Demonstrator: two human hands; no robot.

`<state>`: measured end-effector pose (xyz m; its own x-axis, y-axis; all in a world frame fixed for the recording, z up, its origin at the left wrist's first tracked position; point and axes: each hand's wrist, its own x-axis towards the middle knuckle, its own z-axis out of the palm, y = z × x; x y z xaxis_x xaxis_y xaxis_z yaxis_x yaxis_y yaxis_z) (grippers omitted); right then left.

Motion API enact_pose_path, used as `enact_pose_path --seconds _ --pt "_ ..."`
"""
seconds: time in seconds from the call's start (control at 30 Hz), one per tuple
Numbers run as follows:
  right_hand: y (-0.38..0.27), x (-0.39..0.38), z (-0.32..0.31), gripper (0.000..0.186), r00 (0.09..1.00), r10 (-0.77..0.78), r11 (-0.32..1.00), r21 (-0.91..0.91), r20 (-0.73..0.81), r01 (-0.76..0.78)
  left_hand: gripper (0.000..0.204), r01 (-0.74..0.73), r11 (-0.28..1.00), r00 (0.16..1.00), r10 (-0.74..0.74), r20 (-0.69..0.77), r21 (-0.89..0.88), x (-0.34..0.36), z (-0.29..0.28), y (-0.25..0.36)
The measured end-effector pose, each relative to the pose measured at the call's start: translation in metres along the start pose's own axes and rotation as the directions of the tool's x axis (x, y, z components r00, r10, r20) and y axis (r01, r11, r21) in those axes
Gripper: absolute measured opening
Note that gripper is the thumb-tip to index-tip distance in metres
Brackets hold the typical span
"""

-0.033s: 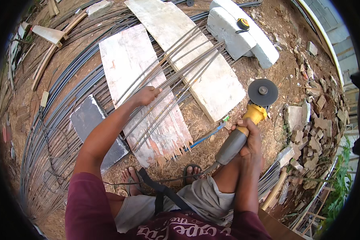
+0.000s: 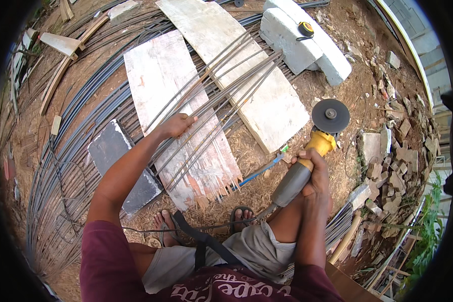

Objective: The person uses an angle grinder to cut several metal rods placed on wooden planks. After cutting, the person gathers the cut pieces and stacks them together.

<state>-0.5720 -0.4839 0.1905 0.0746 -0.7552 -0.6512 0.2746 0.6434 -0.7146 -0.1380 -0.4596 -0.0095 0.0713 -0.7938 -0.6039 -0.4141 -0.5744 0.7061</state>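
Note:
My right hand [image 2: 314,173] is wrapped round the body of a yellow and grey angle grinder [image 2: 321,145]. The grinder points away from me, its dark cutting disc [image 2: 330,114] uppermost and apart from the rods. Its cord runs back across my lap. My left hand [image 2: 178,125] is closed over one or more thin steel rods [image 2: 236,83]; how many lie under the fingers is hidden. These rods slant from near left to far right across a worn whitish board [image 2: 161,65] and a second pale board [image 2: 256,95].
Long bundled rods [image 2: 93,108] curve along the left, beside a dark block [image 2: 118,156]. White blocks [image 2: 292,43] carry a tape measure [image 2: 305,29] at the back. Broken rubble [image 2: 395,176] lies right. A blue strip [image 2: 259,172] rests near my feet.
My left hand has slid a little toward me and to the left along the rods. The right hand and the angle grinder have stayed in place.

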Motion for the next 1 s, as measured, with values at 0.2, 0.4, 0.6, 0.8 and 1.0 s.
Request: enact_pose_path --seconds 0.2,0.4,0.6,0.8,1.0 --pt "-0.007 0.012 -0.006 0.028 1.000 0.010 1.000 0.027 0.012 -0.011 0.069 -0.044 0.998 0.996 0.048 -0.077 0.050 -0.048 0.000 -0.035" --pt "-0.007 0.016 0.000 0.028 1.000 0.026 0.999 -0.021 -0.004 -0.026 0.072 -0.053 0.997 0.984 0.061 -0.170 0.052 -0.011 0.013 -0.010" --pt "-0.002 0.025 0.009 0.024 0.999 0.010 0.999 -0.033 0.046 -0.008 0.069 0.033 0.999 0.998 -0.034 -0.052 -0.020 0.023 0.014 0.028" --pt "0.004 0.032 0.015 0.024 0.994 0.058 0.997 -0.055 0.091 -0.053 0.061 -0.020 0.990 1.000 0.024 0.021 -0.143 0.025 0.011 0.030" --pt "0.023 0.022 0.039 0.025 0.984 -0.087 0.965 -0.232 0.155 0.122 0.049 -0.198 0.891 0.962 0.257 -0.094 0.409 -0.046 -0.049 0.007"
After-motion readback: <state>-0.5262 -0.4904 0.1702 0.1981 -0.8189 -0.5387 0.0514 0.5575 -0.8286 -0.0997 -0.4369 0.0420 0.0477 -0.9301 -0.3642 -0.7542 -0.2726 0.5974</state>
